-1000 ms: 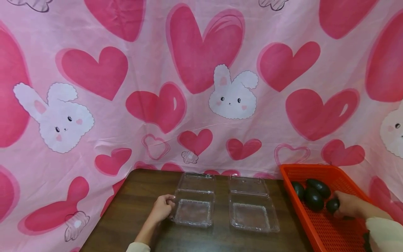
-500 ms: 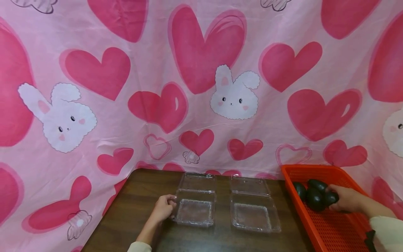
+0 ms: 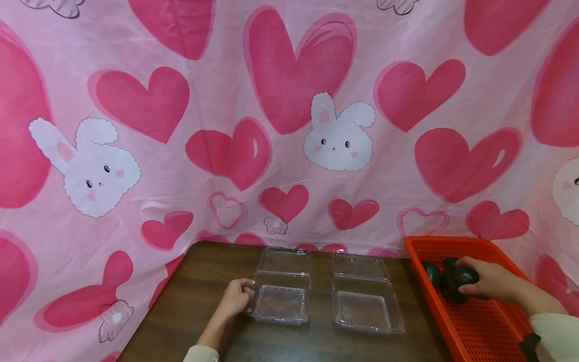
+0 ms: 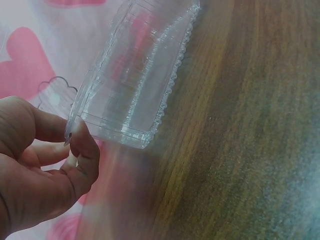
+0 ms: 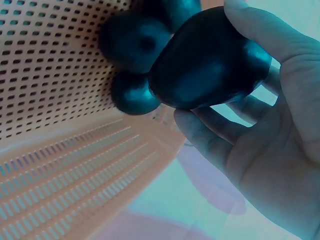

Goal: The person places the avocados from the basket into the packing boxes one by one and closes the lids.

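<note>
Right hand (image 3: 493, 281): curled round one avocado, thumb on one side and fingertips on the other; only partly closed, as wide as the fruit.
Held avocado (image 5: 205, 65): at the far end of the basket (image 3: 490, 322), in front of the other avocados (image 3: 431, 274); whether it touches them I cannot tell.
Left hand (image 3: 236, 296): pinches the near-left rim of the left box (image 3: 280, 304) between thumb and finger, almost closed.
Right box (image 3: 362, 310): beside the left one on the table (image 3: 203, 269), lid folded back, nobody touching it.
Slip risk: the skin looks smooth and shiny, so a fingertip hold could let the fruit drop.
Knock risk: a low lift could nudge the neighbours or catch the basket's wall.
Box risk: the plastic looks thin; a tug by the pinching fingers could bend or drag it.
</note>
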The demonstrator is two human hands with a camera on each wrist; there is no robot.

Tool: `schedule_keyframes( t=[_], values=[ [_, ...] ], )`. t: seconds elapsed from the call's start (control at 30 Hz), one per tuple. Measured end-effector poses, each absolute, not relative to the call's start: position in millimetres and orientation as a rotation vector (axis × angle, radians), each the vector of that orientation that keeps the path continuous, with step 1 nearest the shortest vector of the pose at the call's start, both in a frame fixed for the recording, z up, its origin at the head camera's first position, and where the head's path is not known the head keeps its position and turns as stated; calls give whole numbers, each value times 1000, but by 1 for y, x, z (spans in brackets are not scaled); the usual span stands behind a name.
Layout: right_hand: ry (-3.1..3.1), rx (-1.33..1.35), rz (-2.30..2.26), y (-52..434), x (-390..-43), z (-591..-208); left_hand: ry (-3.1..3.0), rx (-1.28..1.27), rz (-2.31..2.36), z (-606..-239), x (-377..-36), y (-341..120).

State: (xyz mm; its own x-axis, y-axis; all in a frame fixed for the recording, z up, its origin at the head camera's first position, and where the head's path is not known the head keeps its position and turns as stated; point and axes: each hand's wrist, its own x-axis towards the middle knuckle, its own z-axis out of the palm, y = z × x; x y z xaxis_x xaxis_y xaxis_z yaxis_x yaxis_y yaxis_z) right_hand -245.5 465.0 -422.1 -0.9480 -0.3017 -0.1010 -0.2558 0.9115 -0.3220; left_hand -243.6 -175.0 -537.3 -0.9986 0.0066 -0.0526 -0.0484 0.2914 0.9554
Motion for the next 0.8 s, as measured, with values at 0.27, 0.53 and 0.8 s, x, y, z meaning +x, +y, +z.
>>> schedule_keyframes(
  t=[0.27, 0.53, 0.8],
  values=[
    [2941, -494, -474, 442, -246, -409, 2481, -26, 1845, -536, -245, -173],
    [2997, -540, -488, 412, -248, -399, 2472, -16, 1848, -536, -245, -174],
    [2978, -605, -641, 374, -251, -403, 2467, -35, 1849, -536, -243, -175]
  ],
)
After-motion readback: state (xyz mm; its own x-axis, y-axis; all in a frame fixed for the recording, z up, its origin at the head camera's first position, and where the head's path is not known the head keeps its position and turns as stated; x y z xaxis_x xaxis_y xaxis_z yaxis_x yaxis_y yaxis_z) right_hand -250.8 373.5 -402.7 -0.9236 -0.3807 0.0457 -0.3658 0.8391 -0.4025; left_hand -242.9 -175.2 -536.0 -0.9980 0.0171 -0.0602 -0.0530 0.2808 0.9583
